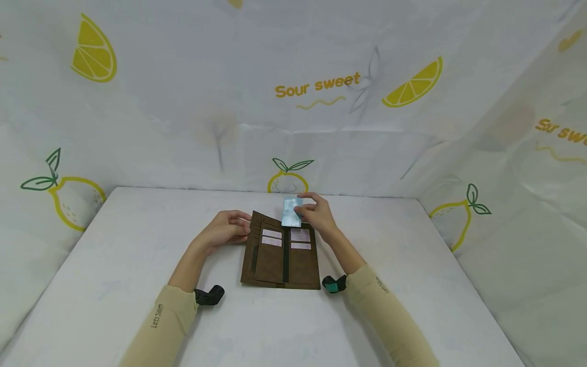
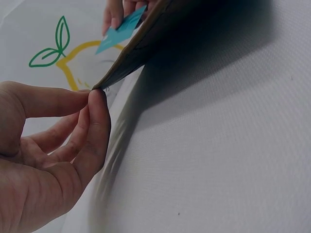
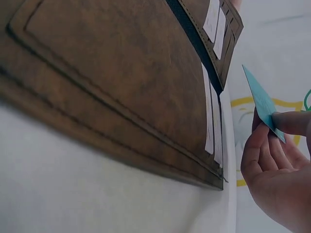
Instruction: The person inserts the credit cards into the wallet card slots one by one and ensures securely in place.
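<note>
A brown wallet (image 1: 300, 265) lies open on the white table, with pale cards (image 1: 300, 235) showing in slots on both sides of its dark centre fold. Its left flap is tilted up off the table. My left hand (image 2: 53, 145) pinches the outer edge of that flap between thumb and fingertips. In my right hand (image 1: 318, 216) a light blue card (image 1: 291, 212) is pinched between thumb and fingers, above the wallet's top edge near the fold. The right wrist view shows the blue card (image 3: 263, 103) apart from the slots.
The white table (image 1: 137, 255) runs back to a cloth backdrop (image 1: 183, 102) printed with lemons. A black wrist mount (image 1: 211, 295) sits at the left sleeve, and another mount (image 1: 335, 284) with a green patch is at the right sleeve.
</note>
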